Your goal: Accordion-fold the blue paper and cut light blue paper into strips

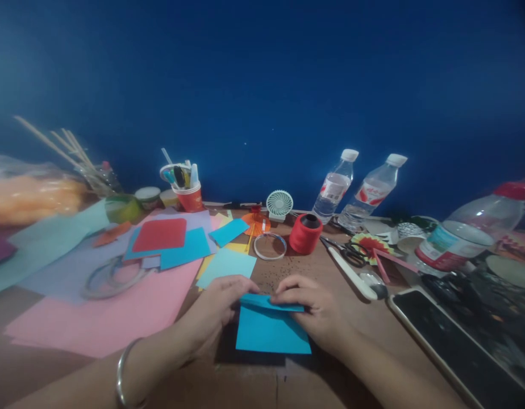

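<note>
A sheet of blue paper (273,334) is held by both hands just above or against the brown surface (228,392), at the near middle of the view; whether it is fully lifted cannot be told. Along its far edge, a narrow strip is folded over toward the near side. The left end of this strip is grasped by the left hand (222,304), above whose wrist a silver bangle (121,372) is worn. The strip's right part is gripped by the right hand (313,307), with the fingers bent over the fold. Beyond the hands, dark specks (273,272) are scattered, and farther back a red spool (305,234) is seen beside a thin pale ring (270,259). To the left, a pale blue sheet (228,266) is placed near the left hand, and pink sheets (113,312) are spread farther out, partly covered by other coloured papers, a red piece (160,234) among them. To the right, a white-handled tool (348,272) is laid beside black-handled scissors (354,254), and a phone (454,341) is set nearer the edge of the view. Two clear bottles (334,184) are stood near the blue wall (245,85).
</note>
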`<action>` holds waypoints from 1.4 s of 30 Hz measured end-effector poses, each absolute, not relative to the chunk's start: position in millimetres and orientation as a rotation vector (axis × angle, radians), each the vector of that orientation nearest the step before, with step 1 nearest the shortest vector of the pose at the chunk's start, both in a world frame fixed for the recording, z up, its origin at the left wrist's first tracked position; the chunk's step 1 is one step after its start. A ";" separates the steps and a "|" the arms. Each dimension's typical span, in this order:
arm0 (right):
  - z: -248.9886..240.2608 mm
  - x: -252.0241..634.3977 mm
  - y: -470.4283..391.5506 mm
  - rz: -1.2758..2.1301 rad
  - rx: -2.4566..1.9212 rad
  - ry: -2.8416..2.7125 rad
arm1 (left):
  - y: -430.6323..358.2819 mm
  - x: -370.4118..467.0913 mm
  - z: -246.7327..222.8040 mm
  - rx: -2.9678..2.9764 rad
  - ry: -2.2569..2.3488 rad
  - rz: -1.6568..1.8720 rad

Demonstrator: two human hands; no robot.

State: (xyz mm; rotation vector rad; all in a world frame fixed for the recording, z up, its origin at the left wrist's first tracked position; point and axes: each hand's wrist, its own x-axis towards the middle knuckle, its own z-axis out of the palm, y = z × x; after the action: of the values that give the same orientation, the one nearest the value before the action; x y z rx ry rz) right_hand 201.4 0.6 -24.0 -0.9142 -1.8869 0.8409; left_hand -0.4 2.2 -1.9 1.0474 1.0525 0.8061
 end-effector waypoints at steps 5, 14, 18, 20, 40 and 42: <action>-21.4 203.7 -0.1 0.848 -0.901 -1.932 | 10.2 -2.9 -10.1 1.194 1.111 0.778; -13.7 194.7 -0.7 1.259 -1.219 -1.592 | 10.9 -5.0 -6.1 1.458 1.216 0.733; -12.6 191.9 0.4 1.255 -1.309 -1.740 | 8.5 -4.3 -5.4 1.498 1.256 0.704; -11.6 192.5 0.7 1.228 -1.321 -1.778 | 8.4 -4.9 -6.4 1.503 1.269 0.684; -10.8 193.7 2.8 1.394 -1.408 -1.580 | 10.4 -6.5 -5.0 1.543 1.259 0.579; -10.8 193.6 3.1 1.411 -1.407 -1.565 | 10.4 -6.7 -4.7 1.548 1.265 0.568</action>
State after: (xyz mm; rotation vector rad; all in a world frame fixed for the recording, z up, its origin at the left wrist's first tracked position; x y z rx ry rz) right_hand 193.6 3.1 -10.8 -1.4075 -1.5655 1.4112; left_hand -6.7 10.4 -4.7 1.5480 1.2654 0.5681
